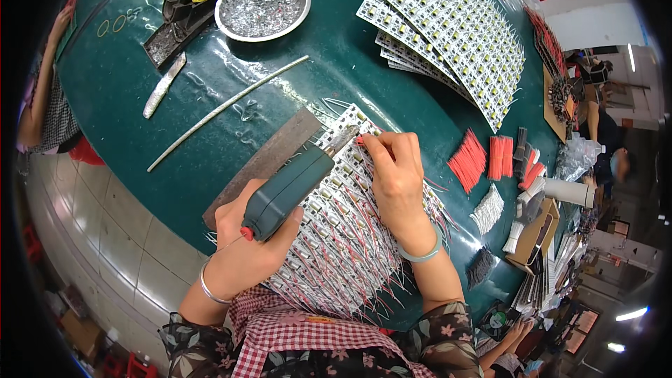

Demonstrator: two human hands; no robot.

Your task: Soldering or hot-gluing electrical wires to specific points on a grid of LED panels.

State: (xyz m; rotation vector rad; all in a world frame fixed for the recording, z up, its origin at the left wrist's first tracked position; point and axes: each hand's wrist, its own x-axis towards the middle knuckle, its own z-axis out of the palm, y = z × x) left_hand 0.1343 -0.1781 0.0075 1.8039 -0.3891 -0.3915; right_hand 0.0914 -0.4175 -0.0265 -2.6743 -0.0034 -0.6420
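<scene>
Left hand (246,260): fingers curled round the dark green body of a soldering gun (290,187), its metal nose pointing far and right, over the far end of a white circuit-board panel (318,255). Right hand (399,182): thumb and forefinger brought narrow on a small red piece (360,140), probably a wire end, just beside that nose; the exact contact is too small to tell. The panel lies on the green tabletop (336,63), close in front of the person, its near part thick with red and pale wires, a long dark bar (297,133) along its left side. Far right, a fanned stack of similar panels (441,35); right, loose red wires (467,161) and white wires (488,210); far left, a metal bowl (306,1) of silvery scrap. Handling, judged: panel light, thin and stiff, best taken by its bare edges, since tugging the wires could strain the joints; gun rigid, moderately heavy, nose presumably hot, so hold by the body only; wire light and limp, slippery in sheath, best pinched a little back from the tip
</scene>
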